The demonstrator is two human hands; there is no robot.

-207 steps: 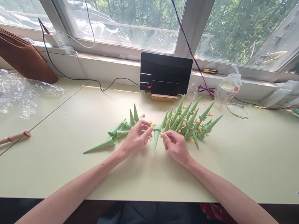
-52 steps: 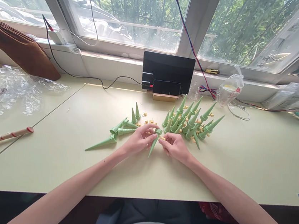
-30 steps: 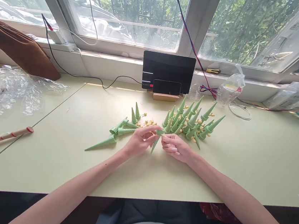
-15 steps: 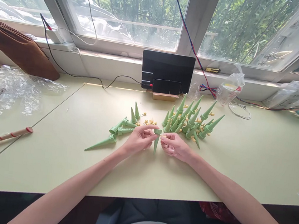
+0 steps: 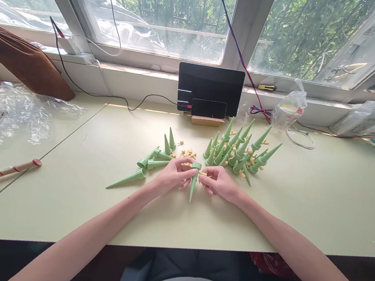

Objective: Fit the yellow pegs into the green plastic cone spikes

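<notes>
My left hand [image 5: 177,174] is closed on a green plastic spike [image 5: 194,184], holding it by its ribbed collar with the point downward. Close on its right, my right hand [image 5: 217,182] pinches a small yellow valve [image 5: 203,174] against or just beside the spike's upper part; whether the two touch I cannot tell. Several loose green spikes [image 5: 128,179] lie or stand left of my left hand. Behind the hands is a small heap of yellow valves [image 5: 190,153]. To the right stands a cluster of green spikes [image 5: 240,151], many with yellow valves on them.
A tablet [image 5: 210,84] and a phone [image 5: 208,108] lean on a stand at the back of the table [image 5: 81,209]. At left are a wooden kendama [image 5: 7,173], clear plastic wrap [image 5: 31,116] and a brown bag [image 5: 27,61]. A plastic bag [image 5: 291,108] and cables lie at back right.
The spike in my left hand has dipped slightly and its tip has swung toward me and left. My right hand has shifted a little, and its yellow valve shows more clearly.
</notes>
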